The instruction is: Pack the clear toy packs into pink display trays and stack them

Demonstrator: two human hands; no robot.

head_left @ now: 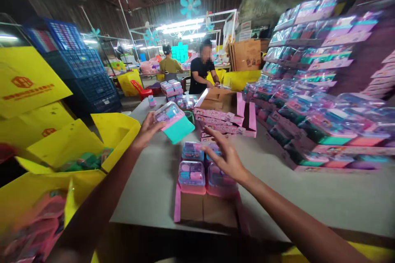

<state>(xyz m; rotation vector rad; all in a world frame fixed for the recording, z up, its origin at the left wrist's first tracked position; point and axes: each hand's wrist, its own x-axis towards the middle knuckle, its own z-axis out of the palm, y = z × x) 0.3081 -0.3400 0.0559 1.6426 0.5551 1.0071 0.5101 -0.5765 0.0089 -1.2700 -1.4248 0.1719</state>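
My left hand [146, 131] grips a small turquoise box with a clear domed lid [179, 125], tilted above the table. Small pastel pieces show through the lid. My right hand [226, 156] is open, fingers spread, over the right side of a shallow pink cardboard tray [177, 205]. Several clear-lidded boxes [191, 174] stand in the tray's far part; brown cardboard shows in its near part. My right fingers partly cover the boxes there, and I cannot tell whether they touch them.
Empty pink trays [219, 109] are stacked behind. Filled trays [333, 131] pile up on the right. Yellow cartons [120, 139] holding more boxes stand at the left, near blue crates [83, 65]. A person in black [197, 70] works across the table [262, 197]; another stands farther back.
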